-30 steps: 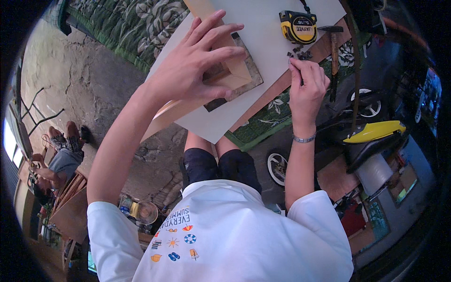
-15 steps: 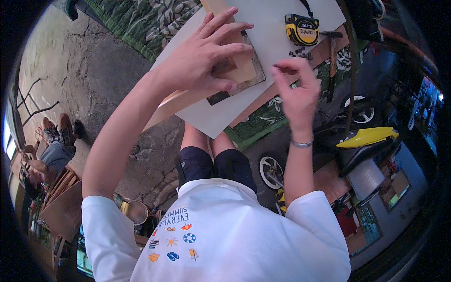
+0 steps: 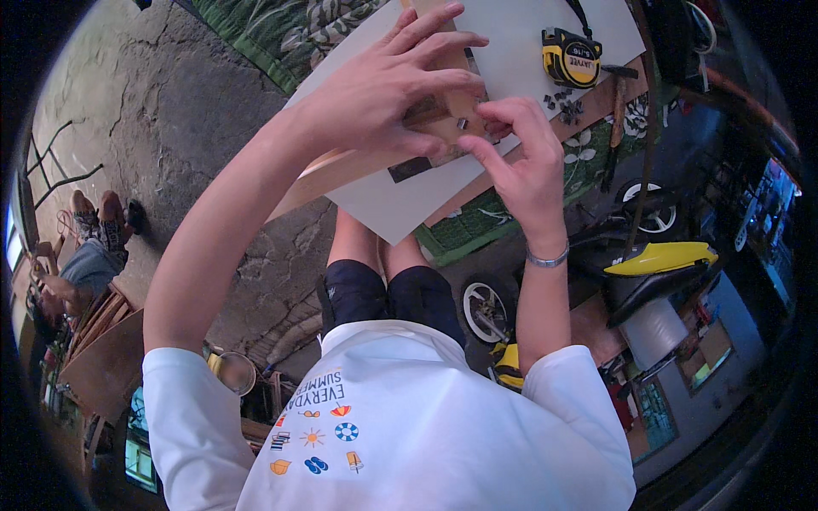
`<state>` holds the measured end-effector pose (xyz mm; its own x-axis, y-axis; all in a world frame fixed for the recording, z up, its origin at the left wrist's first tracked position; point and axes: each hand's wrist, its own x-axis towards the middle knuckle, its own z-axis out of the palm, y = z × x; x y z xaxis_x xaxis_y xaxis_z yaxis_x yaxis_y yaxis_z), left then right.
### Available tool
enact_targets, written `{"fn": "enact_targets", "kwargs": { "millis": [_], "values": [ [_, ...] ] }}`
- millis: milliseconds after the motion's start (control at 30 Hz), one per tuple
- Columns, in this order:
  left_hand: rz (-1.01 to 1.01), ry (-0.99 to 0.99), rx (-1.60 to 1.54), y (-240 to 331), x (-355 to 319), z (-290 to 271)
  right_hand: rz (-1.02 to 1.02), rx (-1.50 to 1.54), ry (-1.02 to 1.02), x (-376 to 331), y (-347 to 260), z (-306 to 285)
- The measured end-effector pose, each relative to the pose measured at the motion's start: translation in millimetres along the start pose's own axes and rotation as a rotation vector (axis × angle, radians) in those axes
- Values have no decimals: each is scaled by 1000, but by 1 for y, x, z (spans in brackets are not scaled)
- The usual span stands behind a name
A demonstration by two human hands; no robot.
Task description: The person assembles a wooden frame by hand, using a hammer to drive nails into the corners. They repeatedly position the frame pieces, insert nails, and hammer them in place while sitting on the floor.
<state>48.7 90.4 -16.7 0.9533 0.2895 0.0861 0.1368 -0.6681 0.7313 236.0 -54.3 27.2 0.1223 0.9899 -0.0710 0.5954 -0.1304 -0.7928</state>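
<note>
Across the corner of a pale wooden frame [image 3: 341, 176] spreads my left hand [image 3: 388, 95], its thumb on the near rail and its fingers reaching over the other one. Part of the corner is hidden beneath it. A dark, mottled flat square piece [image 3: 411, 169] shows under the joint. On the wood at the corner is a small shiny metal piece [image 3: 462, 123]. My right hand [image 3: 530, 157] is just right of it, thumb and forefinger bent around the spot with a gap between their tips. I cannot see these two fingers closed on the metal piece.
A white board [image 3: 383, 204] lies under the frame. Right of it are a yellow-black tape measure [image 3: 571, 58], several small dark metal pieces [image 3: 564, 106] and a hammer [image 3: 619, 111]. Green patterned cloth [image 3: 460, 234] lies below. A motorcycle [image 3: 656, 264] stands right; another person [image 3: 85, 264] is far left.
My right hand has moved left to the frame's corner, where the small metal piece now shows. My left hand stays on the frame; the whole view has shifted slightly.
</note>
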Motion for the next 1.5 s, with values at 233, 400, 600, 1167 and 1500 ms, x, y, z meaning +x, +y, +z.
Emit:
{"fn": "enact_targets", "kwargs": {
  "millis": [233,400,600,1167,1500],
  "values": [
    [34,32,-23,-1,0,1,-145,-150,47,-8,4,12],
    [30,144,24,-6,-1,13,-241,-215,33,-7,2,10],
    [44,41,-51,-2,-1,2,-253,-284,131,-9,1,22],
    [77,83,-41,-6,-2,3,-222,-319,125,-16,0,20],
    [86,90,-24,-6,-3,5,-163,-179,151,-11,6,21]
  ]
}}
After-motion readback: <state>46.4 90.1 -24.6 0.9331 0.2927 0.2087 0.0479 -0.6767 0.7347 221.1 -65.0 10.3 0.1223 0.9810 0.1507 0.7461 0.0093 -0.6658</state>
